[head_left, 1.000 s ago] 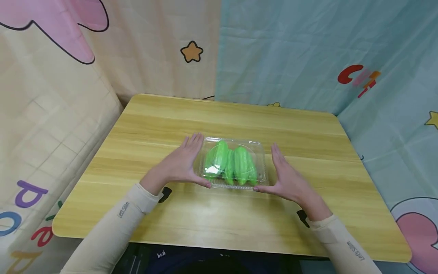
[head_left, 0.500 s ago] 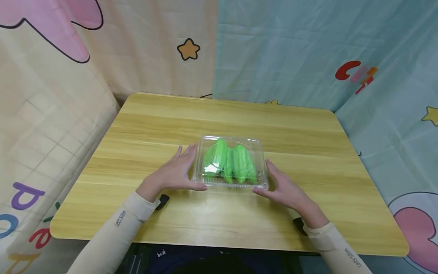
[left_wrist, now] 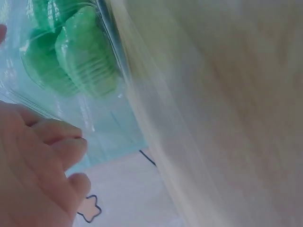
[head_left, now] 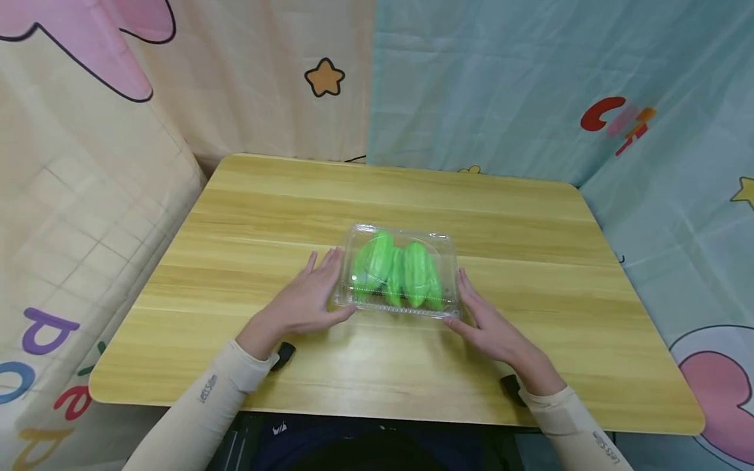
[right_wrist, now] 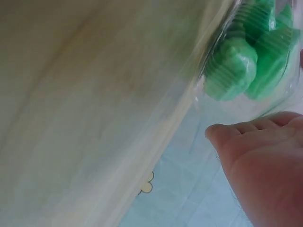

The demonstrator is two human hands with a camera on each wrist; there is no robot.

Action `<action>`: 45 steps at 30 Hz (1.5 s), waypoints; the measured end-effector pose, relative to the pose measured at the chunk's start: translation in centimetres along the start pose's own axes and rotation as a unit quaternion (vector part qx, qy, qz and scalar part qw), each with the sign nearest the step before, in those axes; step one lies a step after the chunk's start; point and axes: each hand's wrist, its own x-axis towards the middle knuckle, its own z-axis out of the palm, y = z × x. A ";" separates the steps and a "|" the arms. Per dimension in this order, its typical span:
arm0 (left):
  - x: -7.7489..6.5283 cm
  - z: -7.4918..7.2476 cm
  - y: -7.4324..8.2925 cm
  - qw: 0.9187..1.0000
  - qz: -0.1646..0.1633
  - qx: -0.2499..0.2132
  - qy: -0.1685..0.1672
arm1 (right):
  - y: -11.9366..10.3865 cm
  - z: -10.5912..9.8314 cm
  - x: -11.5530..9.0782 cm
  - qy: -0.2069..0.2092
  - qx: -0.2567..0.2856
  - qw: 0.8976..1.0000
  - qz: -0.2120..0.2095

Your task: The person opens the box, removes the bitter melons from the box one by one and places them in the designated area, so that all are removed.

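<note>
A clear plastic clamshell box (head_left: 444, 261) lies on the wooden table (head_left: 283, 216), its lid down. Inside are several green ridged pieces (head_left: 377, 265), seen through the lid. My left hand (head_left: 306, 294) is at the box's left side, fingers extended along it and thumb by its near left corner. Along the opposite side lies my right hand (head_left: 489, 320), its fingers fairly straight and its thumb by the near right corner. Both wrist views show the fingers close to the plastic rim; how firmly they touch cannot be told.
Patterned cloth hangs behind the table, beige (head_left: 259, 85) at left and blue (head_left: 501, 85) at right. The table's near edge runs just in front of the person's dark clothing (head_left: 377, 445). A black strap piece (head_left: 284, 356) shows under the left wrist.
Both hands have shifted slightly, the right fingers coming in nearer to the box's side. The left hand has slid a little back along its side. The box looks nearly unmoved; the head view has shifted slightly.
</note>
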 end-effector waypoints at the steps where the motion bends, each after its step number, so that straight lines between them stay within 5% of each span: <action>1: 0.0 0.0 0.1 1.000 0.004 0.012 0.007 | -0.1 0.0 0.0 0.002 0.008 1.000 -0.001; 7: 0.2 0.0 0.8 0.998 0.009 0.043 0.034 | -0.7 0.2 0.1 0.015 0.035 0.999 -0.008; 27: 0.1 0.3 0.8 0.997 0.019 0.000 0.078 | -1.1 0.4 0.5 0.063 -0.006 0.997 -0.038; 40: -0.6 0.3 0.7 0.994 0.028 0.039 0.098 | -1.9 1.0 0.1 0.093 -0.105 0.990 -0.028; 45: -1.0 0.1 1.1 0.994 0.007 0.024 0.102 | -2.2 0.6 -0.5 0.113 -0.133 0.985 0.001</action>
